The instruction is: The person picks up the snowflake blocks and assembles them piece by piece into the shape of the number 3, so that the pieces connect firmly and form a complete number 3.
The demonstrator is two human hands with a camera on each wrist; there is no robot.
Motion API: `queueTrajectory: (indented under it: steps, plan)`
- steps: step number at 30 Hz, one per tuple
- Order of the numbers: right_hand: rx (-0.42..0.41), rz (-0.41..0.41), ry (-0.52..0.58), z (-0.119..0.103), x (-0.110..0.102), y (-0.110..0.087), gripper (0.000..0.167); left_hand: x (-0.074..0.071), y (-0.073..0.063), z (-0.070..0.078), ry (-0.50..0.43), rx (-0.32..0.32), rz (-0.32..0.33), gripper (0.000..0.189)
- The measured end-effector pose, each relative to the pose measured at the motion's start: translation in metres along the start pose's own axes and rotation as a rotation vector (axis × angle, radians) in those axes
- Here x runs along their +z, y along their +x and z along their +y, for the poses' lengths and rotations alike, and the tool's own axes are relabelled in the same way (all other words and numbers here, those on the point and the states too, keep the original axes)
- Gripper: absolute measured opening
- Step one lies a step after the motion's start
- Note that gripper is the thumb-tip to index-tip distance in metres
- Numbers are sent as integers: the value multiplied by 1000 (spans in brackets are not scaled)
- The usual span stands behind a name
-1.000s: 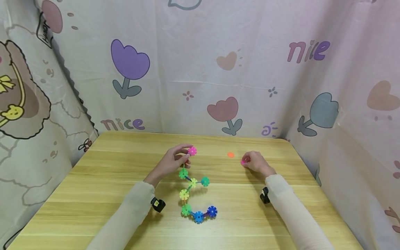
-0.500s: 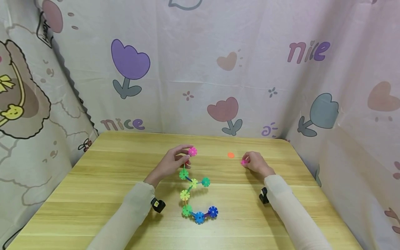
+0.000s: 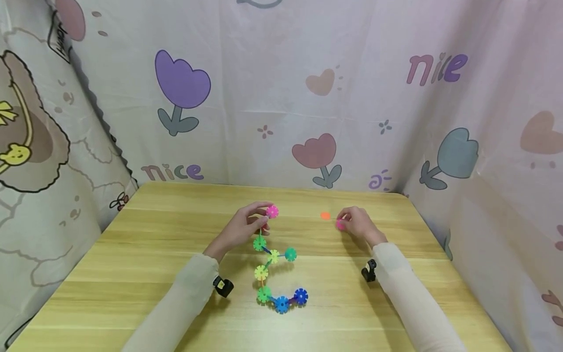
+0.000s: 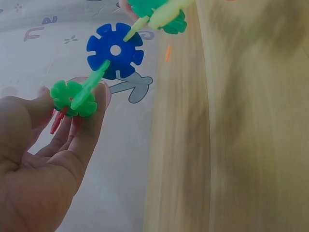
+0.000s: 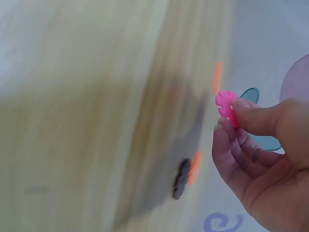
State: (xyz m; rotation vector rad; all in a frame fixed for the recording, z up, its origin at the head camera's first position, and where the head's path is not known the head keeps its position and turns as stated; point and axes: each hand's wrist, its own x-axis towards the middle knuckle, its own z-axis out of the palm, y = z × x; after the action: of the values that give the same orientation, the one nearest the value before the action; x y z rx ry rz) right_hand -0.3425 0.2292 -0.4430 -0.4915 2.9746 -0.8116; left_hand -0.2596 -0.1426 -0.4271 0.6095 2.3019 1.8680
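My left hand [image 3: 243,226] grips the top end of a chain of linked notched plastic discs. A pink disc [image 3: 272,211] tops the chain, with a red piece partly hidden by the fingers below it. Green [image 3: 259,243], yellow [image 3: 261,273] and blue discs [image 3: 282,304] trail down toward the near side. In the left wrist view, a green disc [image 4: 75,99] lies against the fingers, and a dark blue disc [image 4: 115,50] follows. My right hand [image 3: 361,226] pinches a loose pink disc [image 5: 227,107] between thumb and fingers, above the table and apart from the chain.
An orange disc [image 3: 325,215] lies on the wooden table [image 3: 132,274] between the hands. The right wrist view also shows another orange disc [image 5: 195,167] and a dark brown disc [image 5: 181,179] near the right hand. A printed curtain [image 3: 259,88] stands behind the table.
My right hand has turned a little and moved slightly up and left, so more of its pink disc shows. The left hand keeps its grip on the chain, almost still.
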Motion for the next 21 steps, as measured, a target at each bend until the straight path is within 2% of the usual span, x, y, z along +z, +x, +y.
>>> queueTrajectory:
  steps: [4, 14, 21]
  plan:
    - [-37, 16, 11, -13, -4, 4, 14, 0, 2, 1, -2, 1, -2, 44]
    - [-109, 9, 124, -51, -9, 7, 14, 1, 5, 0, 7, -7, -2, 45]
    - [-112, -15, 200, -76, -6, 8, 16, 2, 2, 0, 0, -9, 2, 44]
